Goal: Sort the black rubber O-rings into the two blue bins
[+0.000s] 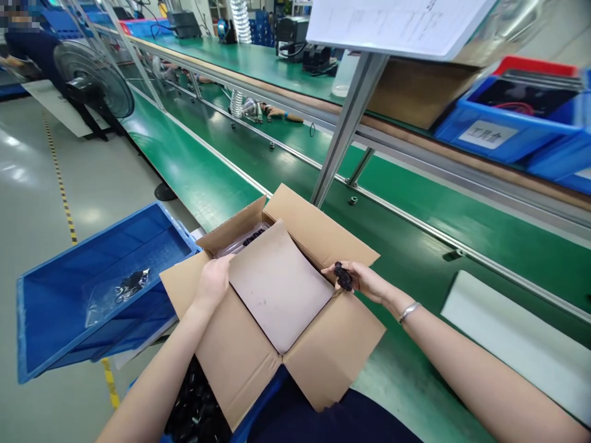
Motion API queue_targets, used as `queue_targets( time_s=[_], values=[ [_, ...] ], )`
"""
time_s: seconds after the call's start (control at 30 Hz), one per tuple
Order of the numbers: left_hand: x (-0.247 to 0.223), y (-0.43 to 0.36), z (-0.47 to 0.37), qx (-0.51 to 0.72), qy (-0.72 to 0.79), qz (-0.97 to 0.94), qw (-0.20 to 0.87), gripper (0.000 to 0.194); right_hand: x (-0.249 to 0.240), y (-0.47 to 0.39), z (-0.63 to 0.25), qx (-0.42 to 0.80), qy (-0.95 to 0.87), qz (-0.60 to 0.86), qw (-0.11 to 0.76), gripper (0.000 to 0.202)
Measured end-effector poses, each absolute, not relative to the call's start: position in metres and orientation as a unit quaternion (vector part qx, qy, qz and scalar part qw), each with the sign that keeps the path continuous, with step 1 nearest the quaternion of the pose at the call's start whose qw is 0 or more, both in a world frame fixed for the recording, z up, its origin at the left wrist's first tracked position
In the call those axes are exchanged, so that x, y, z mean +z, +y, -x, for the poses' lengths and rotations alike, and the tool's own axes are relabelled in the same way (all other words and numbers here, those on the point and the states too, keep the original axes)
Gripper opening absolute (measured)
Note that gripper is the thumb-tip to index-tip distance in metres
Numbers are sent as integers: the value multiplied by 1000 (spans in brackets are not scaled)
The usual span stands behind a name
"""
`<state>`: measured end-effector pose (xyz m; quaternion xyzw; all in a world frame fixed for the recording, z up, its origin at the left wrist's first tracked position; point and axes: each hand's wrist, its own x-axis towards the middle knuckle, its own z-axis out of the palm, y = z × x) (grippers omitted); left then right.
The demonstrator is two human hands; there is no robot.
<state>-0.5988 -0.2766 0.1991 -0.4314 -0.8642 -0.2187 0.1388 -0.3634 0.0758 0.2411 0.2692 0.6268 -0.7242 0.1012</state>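
Observation:
An opened cardboard box (244,363) with its flaps folded outward stands in front of me. A flat cardboard sheet (281,286) lies at a tilt in its mouth, covering most of the inside. My left hand (215,280) grips the left edge of this sheet, fingertips partly hidden. At the right corner of the box, my right hand (362,280) holds a small black part (343,276) between thumb and fingers; its exact kind is unclear. Clear plastic packaging (240,240) with dark pieces shows beneath the sheet's far left edge.
Left of the box, a blue bin (96,240) holds a plastic bag (117,295) with black pieces. Several black parts (196,406) lie below the box. A metal post (348,126) rises behind it, beside the green conveyor (397,240). A fan (92,80) stands far left.

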Motion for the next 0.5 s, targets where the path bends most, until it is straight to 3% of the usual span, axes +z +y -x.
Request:
queue_targets(
  time_s=[0.3,0.5],
  values=[
    [187,-272,593,-206,-901,356,137,69,241,65,359,-693,649,-299,94,37],
    [183,-255,587,-191,-928,317,37,65,233,37,381,-615,730,-267,136,24]
  ],
)
